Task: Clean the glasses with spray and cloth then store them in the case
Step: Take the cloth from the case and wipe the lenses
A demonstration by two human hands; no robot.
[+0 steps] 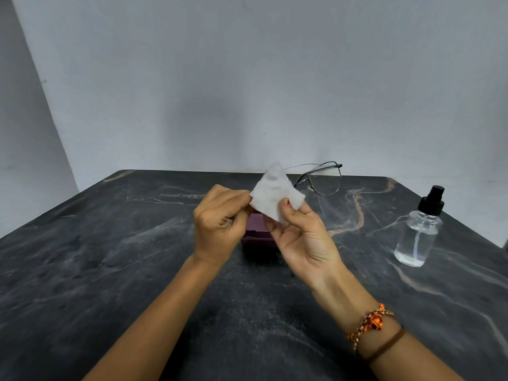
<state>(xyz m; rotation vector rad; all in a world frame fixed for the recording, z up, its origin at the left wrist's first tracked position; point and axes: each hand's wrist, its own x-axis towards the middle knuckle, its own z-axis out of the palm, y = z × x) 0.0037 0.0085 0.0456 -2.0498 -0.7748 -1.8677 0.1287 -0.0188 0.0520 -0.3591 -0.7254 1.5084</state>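
Thin metal-framed glasses are held up above the table, one lens wrapped in a white cloth. My right hand pinches the cloth over that lens, thumb on top. My left hand grips the cloth's left edge with closed fingers. The free lens and temples stick out to the right of the cloth. A dark purple case lies on the table under my hands, mostly hidden by them. A clear spray bottle with a black pump stands at the right.
The dark marble table runs to a grey wall behind. Its right edge lies just past the spray bottle. My right wrist wears an orange beaded bracelet and a brown band.
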